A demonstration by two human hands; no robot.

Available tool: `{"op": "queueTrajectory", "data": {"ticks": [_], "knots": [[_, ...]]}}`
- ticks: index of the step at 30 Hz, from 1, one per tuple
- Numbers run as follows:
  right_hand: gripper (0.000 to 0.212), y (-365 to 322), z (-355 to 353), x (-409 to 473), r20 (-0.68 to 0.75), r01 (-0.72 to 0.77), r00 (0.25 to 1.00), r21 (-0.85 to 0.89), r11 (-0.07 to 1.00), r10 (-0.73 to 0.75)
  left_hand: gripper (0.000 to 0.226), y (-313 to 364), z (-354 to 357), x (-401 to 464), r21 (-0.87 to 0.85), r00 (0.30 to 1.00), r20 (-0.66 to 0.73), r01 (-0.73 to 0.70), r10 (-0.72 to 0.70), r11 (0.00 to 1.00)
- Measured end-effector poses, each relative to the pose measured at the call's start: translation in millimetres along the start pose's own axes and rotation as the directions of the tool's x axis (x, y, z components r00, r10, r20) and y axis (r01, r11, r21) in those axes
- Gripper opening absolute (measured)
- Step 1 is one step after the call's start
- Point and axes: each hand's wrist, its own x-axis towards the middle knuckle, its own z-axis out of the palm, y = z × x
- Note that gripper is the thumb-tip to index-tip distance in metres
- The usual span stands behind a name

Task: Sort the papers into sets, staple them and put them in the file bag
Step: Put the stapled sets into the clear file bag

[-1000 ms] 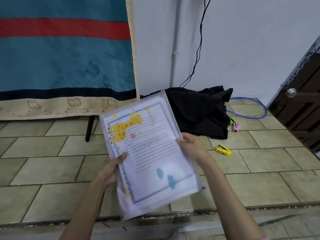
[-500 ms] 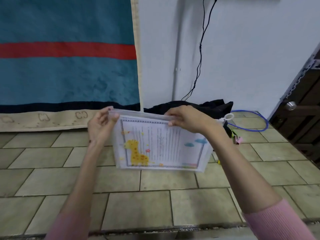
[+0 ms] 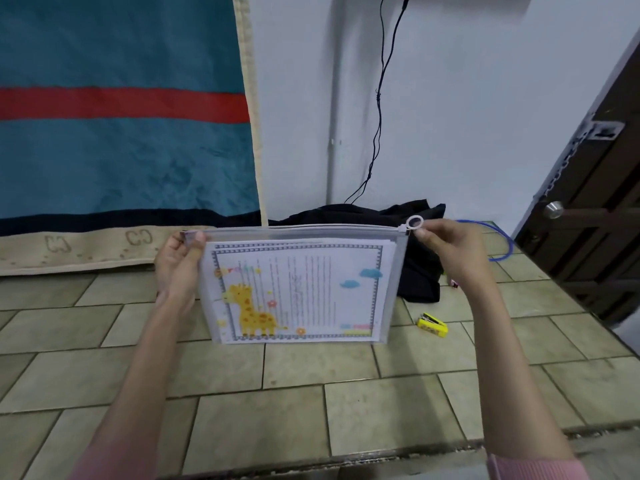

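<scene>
Since a second ago file bag (image 3: 298, 285) turned long-side-up, zipper pull (image 3: 414, 223) run to right end: left hand (image 3: 178, 263) pinches left corner, right hand (image 3: 446, 247) pinches pull; papers (image 3: 301, 289) inside, held above tiled floor (image 3: 277, 393); packing looks finished.

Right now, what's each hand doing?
Left hand: grips the file bag at its left top corner.
Right hand: pinches the zipper pull.

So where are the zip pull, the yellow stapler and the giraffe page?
zip pull (image 3: 414, 222), head view, on its white ring.
yellow stapler (image 3: 433, 326), head view, middle of its body on the floor.
giraffe page (image 3: 301, 289), head view, centre of the sheet inside the clear bag.
</scene>
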Motion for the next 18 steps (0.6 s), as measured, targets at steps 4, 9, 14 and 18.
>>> {"op": "queueTrajectory", "data": {"ticks": [4, 9, 14, 18], "knots": [[0.014, -4, 7, 6, 0.092, 0.059, 0.994, 0.066, 0.996, -0.065, 0.011, 0, 1, 3, 0.002, 0.999, 0.031, 0.021, -0.021, 1.000], [0.020, 0, 15, 6, 0.112, 0.020, 0.993, 0.192, 0.981, -0.043, 0.014, 1, -3, 7, -0.001, 1.000, 0.015, 0.026, -0.026, 1.000], [0.017, 10, 19, -2, 0.039, -0.038, 0.999, 0.291, 0.956, 0.027, 0.036, 31, 36, -20, 0.554, 0.874, -0.193, -0.279, 0.447, 0.784], [0.015, 11, 19, -6, 0.068, -0.063, 0.997, 0.378, 0.924, 0.040, 0.034, 65, 119, -53, 0.463, 0.823, 0.438, -0.552, 0.363, 0.694]]}}
